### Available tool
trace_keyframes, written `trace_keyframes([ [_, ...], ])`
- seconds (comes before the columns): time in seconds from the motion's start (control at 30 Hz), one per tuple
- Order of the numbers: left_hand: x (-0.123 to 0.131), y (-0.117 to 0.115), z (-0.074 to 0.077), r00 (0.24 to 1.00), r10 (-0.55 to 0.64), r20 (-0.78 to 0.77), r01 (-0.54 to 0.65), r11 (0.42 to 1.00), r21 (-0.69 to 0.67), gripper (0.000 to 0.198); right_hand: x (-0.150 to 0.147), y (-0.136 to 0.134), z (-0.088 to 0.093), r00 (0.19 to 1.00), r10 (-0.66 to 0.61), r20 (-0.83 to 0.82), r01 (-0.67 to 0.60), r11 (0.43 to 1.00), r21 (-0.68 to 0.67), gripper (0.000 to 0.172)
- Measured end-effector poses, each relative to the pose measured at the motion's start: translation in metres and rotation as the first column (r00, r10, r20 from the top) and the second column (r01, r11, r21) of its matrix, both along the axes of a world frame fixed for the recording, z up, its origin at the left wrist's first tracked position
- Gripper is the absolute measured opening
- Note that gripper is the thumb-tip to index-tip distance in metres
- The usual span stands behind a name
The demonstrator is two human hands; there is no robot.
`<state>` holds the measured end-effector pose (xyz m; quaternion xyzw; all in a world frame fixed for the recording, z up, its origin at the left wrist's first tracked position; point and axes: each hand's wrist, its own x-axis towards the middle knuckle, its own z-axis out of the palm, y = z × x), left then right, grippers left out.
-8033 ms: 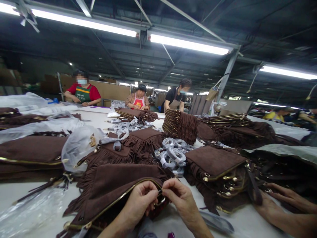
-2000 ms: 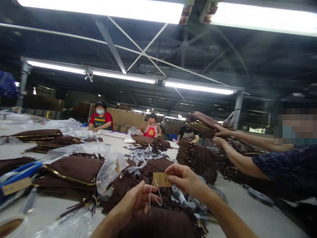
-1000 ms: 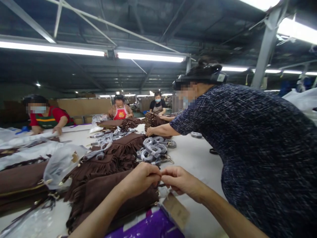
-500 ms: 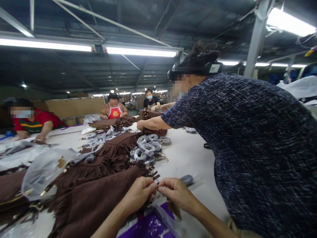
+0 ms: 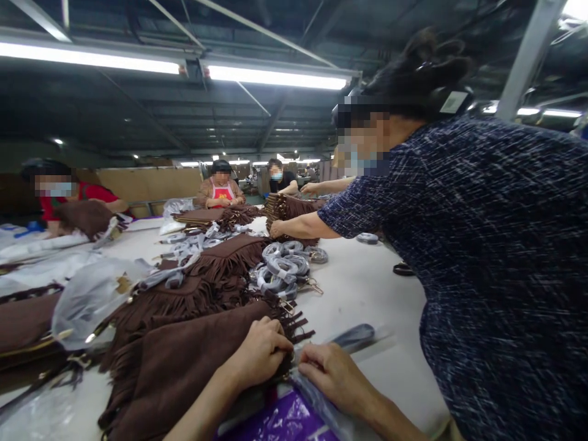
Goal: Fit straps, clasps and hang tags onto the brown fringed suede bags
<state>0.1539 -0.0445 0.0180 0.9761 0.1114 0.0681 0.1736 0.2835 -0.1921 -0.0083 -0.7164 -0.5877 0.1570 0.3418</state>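
Now that a wider gap had opened between the left hand (image 5: 263, 352) and the right hand (image 5: 333, 375), the left lay over the right end of the brown fringed bag (image 5: 184, 361), toward the near edge of the table (image 5: 367, 288). Both hands' fingers were curled inward, clamped on what, if anything, I could not tell; the close fingertip work there seemed eased.

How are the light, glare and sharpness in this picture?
In the head view, the tube lamps are blown out white; there too, glints mark the purple plastic; in the head view also, detail between the left hand and right hand is too soft to read.
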Motion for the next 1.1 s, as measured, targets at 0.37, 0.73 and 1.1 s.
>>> trace_keyframes([
  [0.37,0.004,0.001,-0.005,0.999,0.018,0.029,-0.015,0.993,-0.12,0.048,0.01,0.011,0.005,0.985,-0.019,-0.171,0.024,0.999,0.027,0.025],
  [0.73,0.018,-0.026,-0.009,0.94,0.341,0.026,-0.338,0.938,-0.082,0.028,0.012,0.021,-0.004,0.926,0.023,-0.377,0.028,0.991,0.13,0.028],
  [1.1,0.027,-0.005,-0.022,0.819,0.548,0.168,-0.259,0.614,-0.745,0.015,0.007,0.01,-0.007,0.966,-0.073,-0.248,0.122,0.975,0.187,0.018],
])
